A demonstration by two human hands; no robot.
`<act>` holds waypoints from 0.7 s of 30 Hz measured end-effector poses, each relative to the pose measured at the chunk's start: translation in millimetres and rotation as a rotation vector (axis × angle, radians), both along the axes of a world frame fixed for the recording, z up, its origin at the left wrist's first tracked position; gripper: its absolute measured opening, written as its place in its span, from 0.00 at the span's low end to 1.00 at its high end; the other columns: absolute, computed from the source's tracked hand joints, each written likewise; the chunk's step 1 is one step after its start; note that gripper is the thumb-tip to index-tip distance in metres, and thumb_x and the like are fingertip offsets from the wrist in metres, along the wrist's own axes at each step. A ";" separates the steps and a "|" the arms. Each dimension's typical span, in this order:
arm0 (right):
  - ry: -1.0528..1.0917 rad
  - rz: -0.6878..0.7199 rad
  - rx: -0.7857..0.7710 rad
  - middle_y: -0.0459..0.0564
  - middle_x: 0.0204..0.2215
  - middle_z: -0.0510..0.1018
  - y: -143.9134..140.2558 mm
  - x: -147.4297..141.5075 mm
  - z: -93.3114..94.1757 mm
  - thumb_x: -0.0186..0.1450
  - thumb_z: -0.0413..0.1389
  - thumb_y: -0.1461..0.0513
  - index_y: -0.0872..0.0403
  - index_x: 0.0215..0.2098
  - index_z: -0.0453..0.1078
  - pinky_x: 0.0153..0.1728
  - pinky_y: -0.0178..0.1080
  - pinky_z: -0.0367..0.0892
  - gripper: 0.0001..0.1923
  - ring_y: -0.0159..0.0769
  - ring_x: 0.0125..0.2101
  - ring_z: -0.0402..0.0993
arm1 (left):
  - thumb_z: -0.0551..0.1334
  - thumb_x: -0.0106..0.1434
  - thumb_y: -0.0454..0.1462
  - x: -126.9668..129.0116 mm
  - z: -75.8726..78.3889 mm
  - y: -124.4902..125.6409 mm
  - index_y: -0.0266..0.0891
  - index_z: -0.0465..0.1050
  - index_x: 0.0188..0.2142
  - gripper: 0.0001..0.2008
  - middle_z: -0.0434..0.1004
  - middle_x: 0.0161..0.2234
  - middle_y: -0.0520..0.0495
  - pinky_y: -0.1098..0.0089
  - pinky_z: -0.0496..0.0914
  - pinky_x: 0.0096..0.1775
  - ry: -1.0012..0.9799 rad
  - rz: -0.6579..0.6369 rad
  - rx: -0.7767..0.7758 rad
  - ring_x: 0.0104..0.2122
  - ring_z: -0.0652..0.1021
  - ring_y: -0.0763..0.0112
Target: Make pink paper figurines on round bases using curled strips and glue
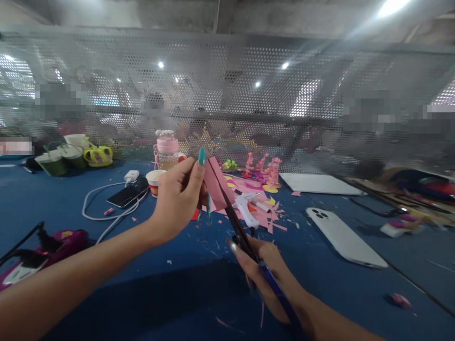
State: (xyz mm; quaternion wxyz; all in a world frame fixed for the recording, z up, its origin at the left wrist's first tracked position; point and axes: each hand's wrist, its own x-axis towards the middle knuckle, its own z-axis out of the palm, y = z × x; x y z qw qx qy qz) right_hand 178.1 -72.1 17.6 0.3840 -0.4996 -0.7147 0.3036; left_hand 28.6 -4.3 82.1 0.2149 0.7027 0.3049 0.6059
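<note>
Fingers of the left hand (pixel 177 199) are pinching a folded pink paper (pixel 215 187) upright above the blue table (pixel 355 293), keeping it taut while the right hand (pixel 265 270) is gripping scissors (pixel 238 229) whose blades are meeting its edge.

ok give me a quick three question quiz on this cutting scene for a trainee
1. True or false: the left hand holds a pink paper piece.
2. Which tool does the right hand hold? A) glue gun B) scissors C) pen
3. Fill in: the white phone lies face ____ on the blue table.

Key: 1 true. 2 B, the scissors; the glue gun lies on the table. 3 down.
</note>
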 end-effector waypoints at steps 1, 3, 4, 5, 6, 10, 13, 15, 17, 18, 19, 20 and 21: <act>0.003 -0.010 -0.009 0.38 0.13 0.50 0.0 -0.4 0.2 0.61 0.42 0.51 0.53 0.18 0.53 0.15 0.30 0.48 0.19 0.25 0.15 0.48 | 0.52 0.62 0.36 0.1 0.0 0.1 0.38 0.58 0.19 0.15 0.60 0.12 0.58 0.83 0.59 0.12 -0.001 -0.002 0.000 0.10 0.65 0.84; -0.002 -0.035 -0.021 0.38 0.14 0.49 -0.1 -1.3 1.2 0.61 0.43 0.51 0.53 0.18 0.51 0.15 0.30 0.47 0.19 0.24 0.15 0.47 | 0.52 0.62 0.36 0.3 0.0 0.2 0.38 0.58 0.19 0.15 0.59 0.12 0.58 0.83 0.59 0.12 -0.006 -0.009 -0.002 0.10 0.65 0.84; -0.007 -0.046 -0.022 0.38 0.14 0.49 -0.1 -1.7 1.9 0.61 0.44 0.52 0.53 0.18 0.51 0.15 0.30 0.47 0.19 0.24 0.16 0.47 | 0.52 0.62 0.37 0.4 0.0 0.3 0.38 0.58 0.19 0.15 0.59 0.12 0.58 0.83 0.59 0.12 -0.008 -0.014 -0.004 0.10 0.65 0.84; -0.014 -0.054 -0.022 0.39 0.14 0.49 -0.1 -1.9 2.4 0.61 0.44 0.52 0.53 0.18 0.51 0.16 0.30 0.47 0.18 0.24 0.16 0.46 | 0.52 0.62 0.37 0.5 0.0 0.3 0.38 0.58 0.19 0.15 0.59 0.12 0.58 0.82 0.59 0.12 -0.010 -0.017 -0.006 0.10 0.65 0.84; -0.020 -0.055 -0.022 0.39 0.14 0.49 -0.1 -2.1 2.9 0.60 0.45 0.53 0.53 0.18 0.50 0.16 0.30 0.47 0.18 0.24 0.16 0.46 | 0.52 0.62 0.37 0.4 0.0 0.4 0.38 0.58 0.19 0.15 0.59 0.12 0.58 0.82 0.59 0.12 -0.011 -0.017 -0.008 0.10 0.65 0.84; -0.015 -0.051 -0.034 0.39 0.14 0.49 -0.4 -1.7 2.8 0.60 0.46 0.52 0.53 0.17 0.49 0.15 0.30 0.47 0.18 0.24 0.16 0.46 | 0.52 0.62 0.39 -0.1 -0.1 0.7 0.39 0.59 0.19 0.15 0.60 0.12 0.58 0.82 0.59 0.11 -0.010 -0.009 -0.002 0.10 0.65 0.84; -0.003 -0.047 -0.057 0.38 0.14 0.50 -0.9 -1.4 2.1 0.60 0.45 0.51 0.53 0.18 0.50 0.15 0.30 0.47 0.18 0.24 0.15 0.47 | 0.52 0.62 0.39 -0.4 -0.3 0.7 0.39 0.59 0.19 0.15 0.60 0.12 0.57 0.82 0.59 0.11 -0.008 -0.011 -0.003 0.10 0.65 0.84; 0.002 -0.050 -0.076 0.38 0.14 0.50 -1.1 -1.4 2.1 0.60 0.45 0.52 0.53 0.18 0.51 0.15 0.30 0.47 0.18 0.24 0.16 0.47 | 0.52 0.62 0.39 -0.5 -0.4 0.7 0.39 0.59 0.19 0.15 0.60 0.12 0.57 0.81 0.59 0.11 -0.003 -0.008 -0.009 0.10 0.65 0.83; -0.001 -0.057 -0.079 0.38 0.14 0.49 -1.0 -1.3 2.3 0.60 0.46 0.52 0.53 0.18 0.51 0.15 0.30 0.46 0.18 0.24 0.16 0.47 | 0.52 0.62 0.39 -0.5 -0.3 0.7 0.39 0.59 0.19 0.15 0.60 0.12 0.57 0.81 0.59 0.11 0.001 0.001 -0.013 0.10 0.65 0.83; -0.006 -0.058 -0.072 0.38 0.14 0.49 -0.8 -1.1 2.3 0.60 0.47 0.52 0.53 0.18 0.51 0.15 0.30 0.46 0.18 0.24 0.16 0.46 | 0.52 0.62 0.39 -0.4 -0.3 0.7 0.39 0.58 0.19 0.16 0.60 0.12 0.57 0.81 0.59 0.11 0.004 0.005 -0.015 0.10 0.65 0.83; -0.012 -0.058 -0.064 0.38 0.14 0.49 -0.7 -0.8 2.2 0.59 0.47 0.52 0.53 0.18 0.50 0.15 0.30 0.46 0.18 0.24 0.16 0.46 | 0.52 0.62 0.39 -0.4 -0.2 0.8 0.39 0.58 0.19 0.16 0.60 0.12 0.57 0.81 0.59 0.11 0.005 0.009 -0.015 0.10 0.65 0.83; -0.016 -0.056 -0.056 0.38 0.14 0.49 -0.6 -0.5 2.0 0.59 0.47 0.52 0.53 0.18 0.50 0.15 0.30 0.46 0.18 0.24 0.15 0.47 | 0.52 0.62 0.39 -0.5 -0.1 0.9 0.39 0.58 0.18 0.16 0.60 0.12 0.57 0.82 0.59 0.12 0.007 0.012 -0.014 0.10 0.65 0.83; -0.019 -0.054 -0.048 0.38 0.14 0.50 -0.5 -0.2 1.8 0.59 0.47 0.53 0.53 0.18 0.50 0.15 0.30 0.46 0.18 0.24 0.15 0.47 | 0.52 0.62 0.38 -0.5 0.0 1.0 0.38 0.58 0.18 0.16 0.60 0.12 0.57 0.82 0.59 0.12 0.010 0.015 -0.012 0.11 0.65 0.83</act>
